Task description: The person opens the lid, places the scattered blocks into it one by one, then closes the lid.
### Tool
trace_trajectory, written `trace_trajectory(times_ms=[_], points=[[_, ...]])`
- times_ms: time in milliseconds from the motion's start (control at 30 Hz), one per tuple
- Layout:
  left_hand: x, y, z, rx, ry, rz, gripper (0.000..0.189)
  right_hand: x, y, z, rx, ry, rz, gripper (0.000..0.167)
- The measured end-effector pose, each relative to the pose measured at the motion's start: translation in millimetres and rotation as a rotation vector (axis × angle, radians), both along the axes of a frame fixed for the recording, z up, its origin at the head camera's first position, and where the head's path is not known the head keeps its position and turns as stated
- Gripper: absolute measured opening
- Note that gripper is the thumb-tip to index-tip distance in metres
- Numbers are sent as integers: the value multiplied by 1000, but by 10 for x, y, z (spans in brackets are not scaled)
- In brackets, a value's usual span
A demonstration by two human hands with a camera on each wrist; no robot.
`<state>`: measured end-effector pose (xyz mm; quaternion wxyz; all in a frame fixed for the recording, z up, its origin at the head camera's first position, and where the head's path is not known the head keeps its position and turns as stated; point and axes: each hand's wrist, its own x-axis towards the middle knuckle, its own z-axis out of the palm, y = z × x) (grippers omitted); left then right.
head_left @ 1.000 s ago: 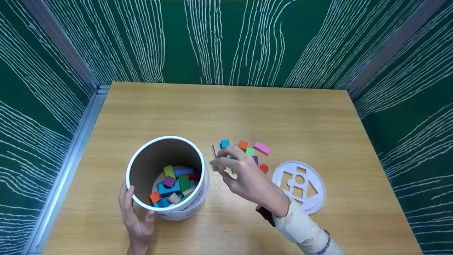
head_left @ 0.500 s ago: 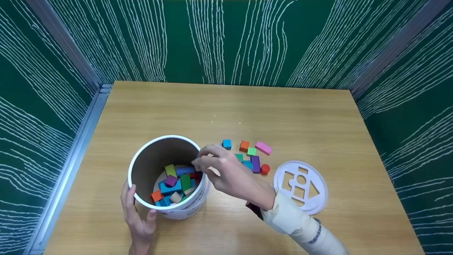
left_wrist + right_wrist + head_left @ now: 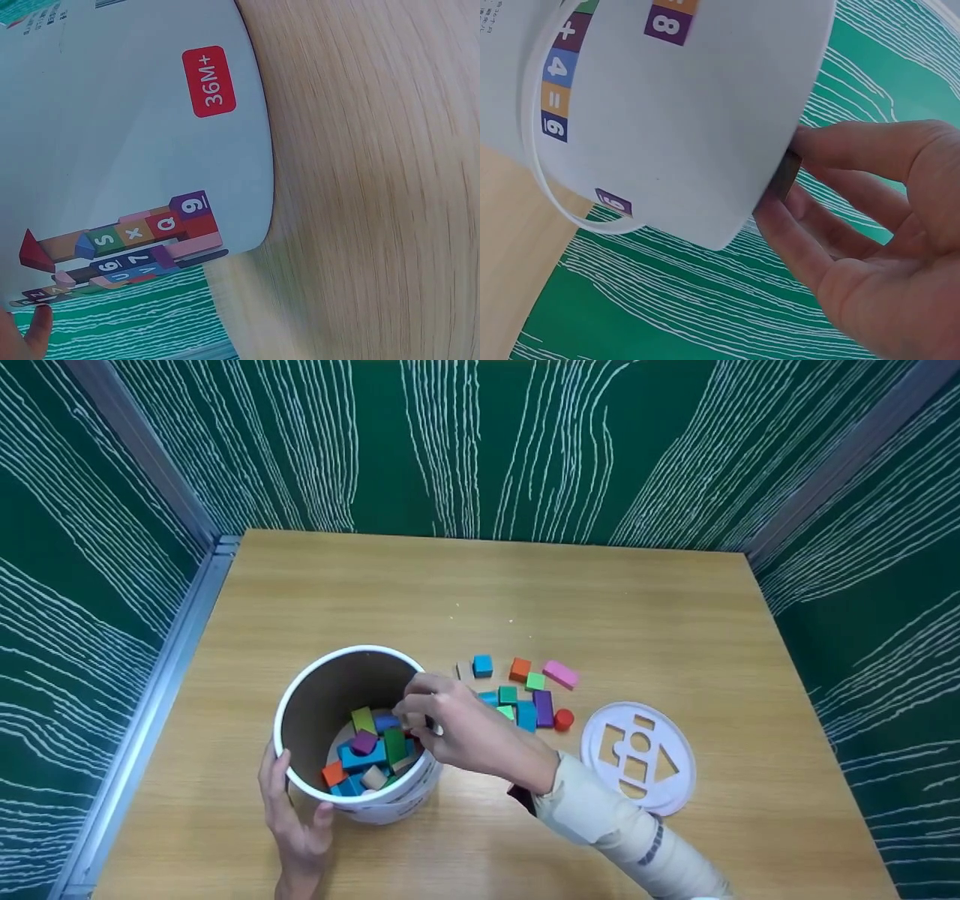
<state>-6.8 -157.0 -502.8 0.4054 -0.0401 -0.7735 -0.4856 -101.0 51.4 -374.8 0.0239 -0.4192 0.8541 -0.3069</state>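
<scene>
A white bucket (image 3: 433, 780) stands on the table, with blocks of several colours inside, among them a dark green block (image 3: 394, 746) and a purple block (image 3: 364, 742). My left hand (image 3: 296, 825) holds the bucket's near left side, fingers and thumb spread along its wall; in the left wrist view only a fingertip (image 3: 39, 330) shows by the rim. Over the right rim, my right hand (image 3: 465, 727) pinches a wooden block (image 3: 784, 174) between thumb and fingers. That block looks plain wood-coloured and is partly hidden by the fingers and the rim.
Several loose blocks lie right of the bucket, including a purple one (image 3: 543, 709), a red cylinder (image 3: 564, 719) and a pink one (image 3: 561, 674). A white lid with shaped holes (image 3: 682, 772) lies farther right. Green panels (image 3: 675, 495) border the table (image 3: 360, 585).
My right hand has carried the wooden block leftward from the loose blocks to over the bucket's opening, uncovering more of those blocks. The left hand stays at the bucket.
</scene>
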Motion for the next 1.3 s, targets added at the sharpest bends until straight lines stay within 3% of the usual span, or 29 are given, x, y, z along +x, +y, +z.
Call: trace_trajectory(times_ms=[267,533,667,833,1100,1200,1300], points=[[-7,-8,-1,-11,26,7,77,-40,-95,-48,25,-26,4,21],[-34,-94,-243,-26,3,14,78,-78,-185,-87,92,-63,3,17],[-33,-119,-284,-26,-5,13,78,-73,-223,-102,127,-62,-6,20],[-24,-96,-216,-19,-7,10,78,-71,-264,-134,161,-51,-12,27],[28,22,73,-10,3,-1,75,-78,-301,-199,164,-46,-21,26],[26,14,63,-10,21,-6,74,-70,-300,-205,159,-43,-33,31],[9,-25,-30,-14,38,-10,74,-66,-291,-209,142,-31,-26,32]])
